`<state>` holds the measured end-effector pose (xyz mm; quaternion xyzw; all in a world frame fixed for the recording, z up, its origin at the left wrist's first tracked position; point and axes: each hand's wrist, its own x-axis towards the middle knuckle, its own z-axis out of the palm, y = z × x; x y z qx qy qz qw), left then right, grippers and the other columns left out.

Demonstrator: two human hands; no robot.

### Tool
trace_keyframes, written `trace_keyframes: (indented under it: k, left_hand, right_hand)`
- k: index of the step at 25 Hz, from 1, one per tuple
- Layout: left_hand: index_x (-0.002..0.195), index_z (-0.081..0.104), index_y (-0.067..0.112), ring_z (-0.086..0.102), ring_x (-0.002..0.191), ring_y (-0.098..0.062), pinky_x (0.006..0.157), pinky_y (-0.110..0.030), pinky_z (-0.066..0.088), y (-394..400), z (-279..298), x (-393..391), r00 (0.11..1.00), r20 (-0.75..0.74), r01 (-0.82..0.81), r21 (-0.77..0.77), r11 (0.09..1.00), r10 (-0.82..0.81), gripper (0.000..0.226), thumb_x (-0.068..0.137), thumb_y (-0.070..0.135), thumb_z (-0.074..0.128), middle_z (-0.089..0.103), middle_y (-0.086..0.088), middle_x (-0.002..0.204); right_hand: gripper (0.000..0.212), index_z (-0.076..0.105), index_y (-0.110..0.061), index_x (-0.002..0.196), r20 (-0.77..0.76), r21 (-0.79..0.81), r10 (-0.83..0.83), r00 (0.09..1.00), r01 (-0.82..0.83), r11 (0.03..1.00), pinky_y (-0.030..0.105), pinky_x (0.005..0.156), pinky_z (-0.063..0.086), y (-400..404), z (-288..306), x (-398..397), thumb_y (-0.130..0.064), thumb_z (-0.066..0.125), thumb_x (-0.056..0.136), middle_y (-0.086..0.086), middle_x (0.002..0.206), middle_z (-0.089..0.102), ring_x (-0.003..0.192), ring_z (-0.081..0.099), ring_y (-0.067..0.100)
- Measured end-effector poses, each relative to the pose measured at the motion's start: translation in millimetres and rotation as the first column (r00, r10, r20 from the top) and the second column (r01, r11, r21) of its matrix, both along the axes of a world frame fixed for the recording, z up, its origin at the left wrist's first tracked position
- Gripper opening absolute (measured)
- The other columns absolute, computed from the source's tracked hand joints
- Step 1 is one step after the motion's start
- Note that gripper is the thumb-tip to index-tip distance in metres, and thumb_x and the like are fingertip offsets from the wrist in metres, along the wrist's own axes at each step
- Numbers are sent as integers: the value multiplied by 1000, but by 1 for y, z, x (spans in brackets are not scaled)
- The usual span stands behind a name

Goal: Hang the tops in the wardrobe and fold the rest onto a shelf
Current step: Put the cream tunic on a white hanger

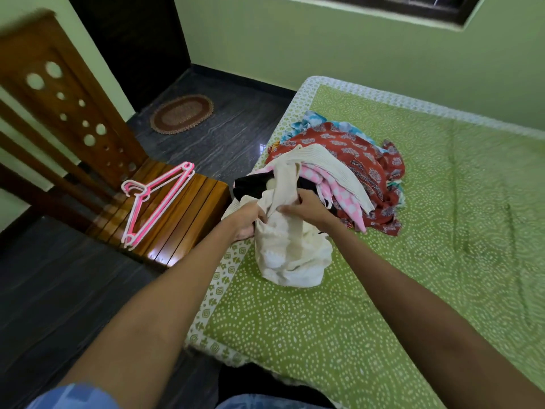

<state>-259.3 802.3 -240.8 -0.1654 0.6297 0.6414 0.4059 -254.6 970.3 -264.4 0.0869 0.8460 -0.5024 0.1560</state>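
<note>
Green dotted bedsheet (383, 290) carries a heap of mixed printed clothes (354, 160) near its left edge; both left hand (246, 221) and right hand (306, 206) pinch a cream cotton garment (289, 249) there, sorting it; next likely needs the pink plastic hangers (153, 199).

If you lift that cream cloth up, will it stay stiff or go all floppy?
Probably floppy: the cream garment bunches and sags between the left hand and right hand. It looks thin, so likely light.
</note>
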Motion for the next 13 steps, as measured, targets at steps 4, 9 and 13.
trace_keyframes:
  k: [4,9,13]
  left_hand:
    - [90,57,6,58,90,-22,83,-32,50,-14,21,13,980,-152,-126,44,991,132,32,90,-12,32,61,-12,104]
    - [83,58,9,59,72,-15,64,-25,53,-43,59,23,865,-205,-423,196,885,459,31,93,-3,31,62,-6,82]
    - [87,58,4,59,89,-27,87,-39,49,-58,106,23,914,-222,-297,208,932,341,25,85,5,33,60,-16,96]
  right_hand:
    - [35,50,5,57,-219,53,-256,942,273,961,28,51,27,18,25,8,-13,65,82,6,53,36,54,32,14]
    - [21,60,-2,70,-214,-93,-716,665,715,693,16,44,33,57,66,29,-1,49,89,9,67,52,68,48,17]
    - [26,56,2,109,-107,316,-578,809,578,752,31,66,45,48,82,52,-8,58,85,20,112,59,96,57,25]
